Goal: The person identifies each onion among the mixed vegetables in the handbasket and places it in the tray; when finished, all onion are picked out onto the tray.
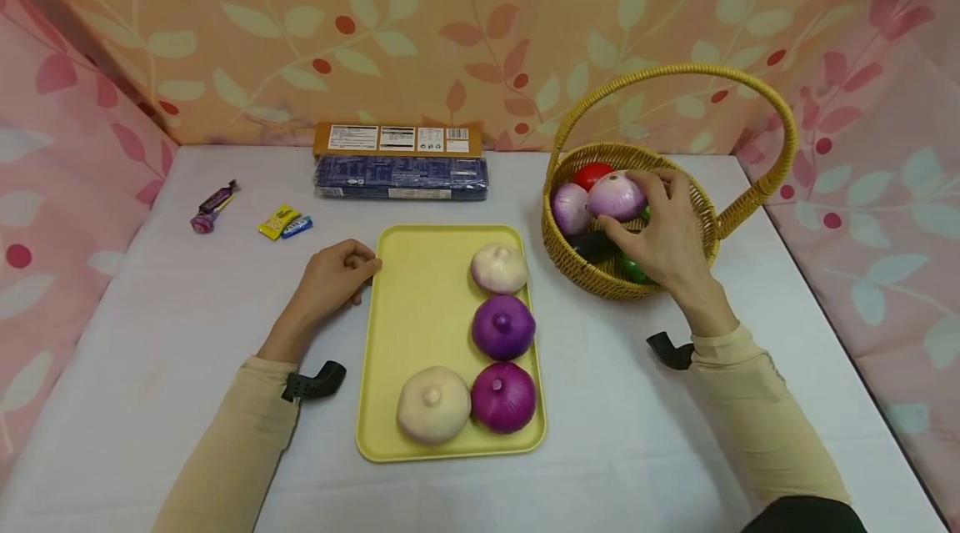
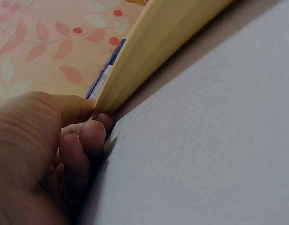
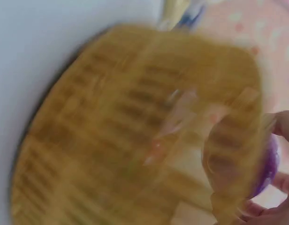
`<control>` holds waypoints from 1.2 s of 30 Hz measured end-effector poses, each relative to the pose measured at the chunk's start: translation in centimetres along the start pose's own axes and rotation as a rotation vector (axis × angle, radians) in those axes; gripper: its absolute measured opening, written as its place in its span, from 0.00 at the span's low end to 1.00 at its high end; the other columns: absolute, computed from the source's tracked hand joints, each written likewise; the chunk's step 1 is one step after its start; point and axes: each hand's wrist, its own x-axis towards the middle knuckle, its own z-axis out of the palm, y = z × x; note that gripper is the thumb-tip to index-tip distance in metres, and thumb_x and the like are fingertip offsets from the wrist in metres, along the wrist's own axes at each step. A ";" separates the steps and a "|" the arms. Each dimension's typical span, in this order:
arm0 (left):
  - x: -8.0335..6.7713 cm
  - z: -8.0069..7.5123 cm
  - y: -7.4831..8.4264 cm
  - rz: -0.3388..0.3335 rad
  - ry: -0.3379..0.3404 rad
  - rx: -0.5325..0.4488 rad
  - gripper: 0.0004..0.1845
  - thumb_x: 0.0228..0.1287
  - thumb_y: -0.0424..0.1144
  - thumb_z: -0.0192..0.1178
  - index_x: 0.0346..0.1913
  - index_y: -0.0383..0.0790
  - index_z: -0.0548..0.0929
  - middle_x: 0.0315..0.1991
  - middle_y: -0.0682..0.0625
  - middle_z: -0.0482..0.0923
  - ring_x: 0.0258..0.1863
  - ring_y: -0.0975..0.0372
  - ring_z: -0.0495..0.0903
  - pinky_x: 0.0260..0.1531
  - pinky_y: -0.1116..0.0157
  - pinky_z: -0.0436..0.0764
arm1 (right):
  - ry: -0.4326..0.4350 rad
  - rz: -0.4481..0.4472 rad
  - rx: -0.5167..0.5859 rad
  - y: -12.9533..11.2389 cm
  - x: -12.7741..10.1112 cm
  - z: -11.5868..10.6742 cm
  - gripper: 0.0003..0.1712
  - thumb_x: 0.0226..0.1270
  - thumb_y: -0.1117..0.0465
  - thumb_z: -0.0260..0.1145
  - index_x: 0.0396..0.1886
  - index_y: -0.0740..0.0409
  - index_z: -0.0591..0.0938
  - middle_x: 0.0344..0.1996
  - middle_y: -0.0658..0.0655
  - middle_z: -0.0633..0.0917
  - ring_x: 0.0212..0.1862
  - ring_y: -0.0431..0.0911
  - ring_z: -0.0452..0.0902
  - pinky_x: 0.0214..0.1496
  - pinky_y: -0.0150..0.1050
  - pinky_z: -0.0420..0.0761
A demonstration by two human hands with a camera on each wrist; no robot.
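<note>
A yellow tray lies on the white table with two white onions and two purple onions on it. My left hand grips the tray's left rim near its far corner; the left wrist view shows curled fingers against the tray rim. My right hand reaches into the wicker basket and grips a pale purple onion. The right wrist view is blurred, showing the basket wall and a purple onion by my fingers.
The basket has a tall handle and also holds another pale purple onion, a red item and dark and green pieces. A long blue packet and an orange box lie at the back. Wrapped sweets sit at the far left.
</note>
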 end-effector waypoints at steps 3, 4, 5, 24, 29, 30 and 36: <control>0.1 0.0 0.0 -0.005 -0.001 0.001 0.14 0.69 0.48 0.58 0.47 0.40 0.79 0.26 0.47 0.80 0.15 0.60 0.77 0.17 0.63 0.78 | 0.035 -0.136 0.080 -2.9 -0.6 0.1 0.36 0.50 0.55 0.75 0.57 0.65 0.73 0.56 0.68 0.74 0.53 0.59 0.74 0.51 0.56 0.77; 0.0 -0.1 0.0 -0.006 -0.002 -0.001 0.15 0.70 0.48 0.58 0.47 0.40 0.79 0.26 0.47 0.80 0.15 0.61 0.77 0.17 0.64 0.78 | 0.028 -0.193 0.101 -3.9 -0.9 0.2 0.37 0.51 0.54 0.75 0.57 0.66 0.72 0.56 0.68 0.75 0.55 0.58 0.73 0.53 0.54 0.77; 0.1 -0.1 0.0 -0.006 -0.004 -0.002 0.15 0.70 0.48 0.58 0.47 0.40 0.79 0.26 0.47 0.80 0.14 0.61 0.77 0.17 0.64 0.78 | 0.012 -0.238 0.117 -4.9 -1.2 0.4 0.38 0.50 0.54 0.74 0.59 0.65 0.71 0.55 0.67 0.75 0.54 0.57 0.73 0.52 0.53 0.78; 0.1 0.0 0.0 -0.019 -0.012 -0.023 0.14 0.69 0.49 0.59 0.46 0.42 0.79 0.26 0.47 0.80 0.15 0.59 0.77 0.18 0.63 0.79 | -0.348 -0.594 0.175 -13.5 -4.9 6.0 0.41 0.48 0.49 0.71 0.66 0.46 0.71 0.56 0.60 0.72 0.51 0.47 0.74 0.52 0.39 0.80; 0.1 0.0 0.0 -0.022 -0.007 -0.014 0.14 0.69 0.48 0.59 0.46 0.41 0.79 0.26 0.47 0.80 0.15 0.60 0.77 0.18 0.63 0.79 | -0.365 -0.585 0.161 -13.7 -5.2 6.7 0.40 0.47 0.48 0.72 0.60 0.55 0.71 0.58 0.59 0.75 0.56 0.48 0.75 0.60 0.41 0.78; 0.1 0.0 0.0 -0.022 -0.007 -0.014 0.14 0.69 0.48 0.59 0.46 0.41 0.79 0.26 0.47 0.80 0.15 0.60 0.77 0.18 0.63 0.79 | -0.386 -0.572 0.166 -13.7 -5.3 6.8 0.40 0.47 0.49 0.72 0.61 0.56 0.70 0.59 0.58 0.74 0.57 0.47 0.75 0.60 0.39 0.78; 0.1 0.0 0.0 -0.024 -0.005 -0.009 0.14 0.69 0.49 0.59 0.46 0.42 0.79 0.26 0.47 0.80 0.15 0.60 0.78 0.18 0.63 0.79 | -0.488 -0.587 0.159 -13.7 -5.7 7.3 0.40 0.49 0.49 0.69 0.65 0.51 0.69 0.59 0.56 0.71 0.53 0.43 0.75 0.53 0.36 0.81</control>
